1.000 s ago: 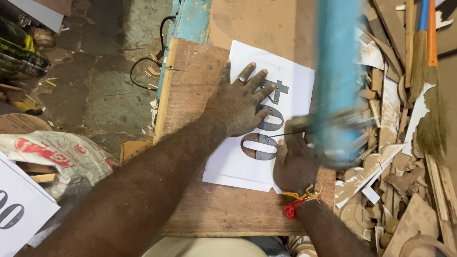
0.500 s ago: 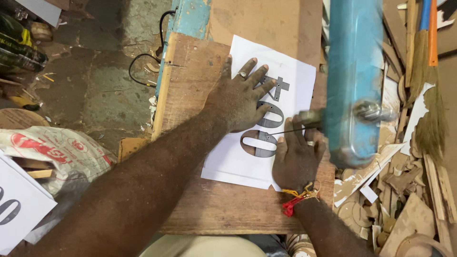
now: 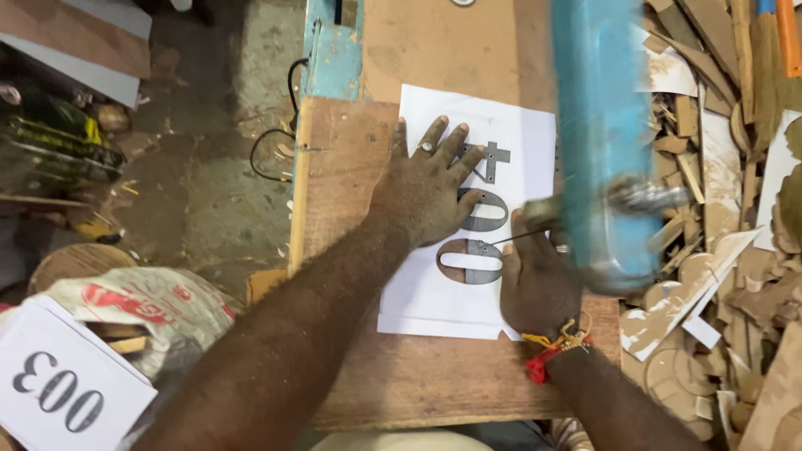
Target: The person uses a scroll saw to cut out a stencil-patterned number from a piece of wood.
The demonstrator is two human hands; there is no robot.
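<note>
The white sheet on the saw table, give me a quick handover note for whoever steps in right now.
Left hand lies flat, fingers spread, on the white sheet with dark printed shapes, which lies on the wooden board.
Right hand presses the sheet's right side beside the blue saw arm.
The thin blade is at a printed shape. How much is cut cannot be told; the sheet looks whole.

We press our left hand (image 3: 430,196) flat on the white paper sheet (image 3: 472,217) covering the wooden board (image 3: 351,276). Our right hand (image 3: 539,284) rests on the sheet's right edge, beneath the blue machine arm (image 3: 601,142). Wood offcuts (image 3: 718,250) lie right of the bench.
</note>
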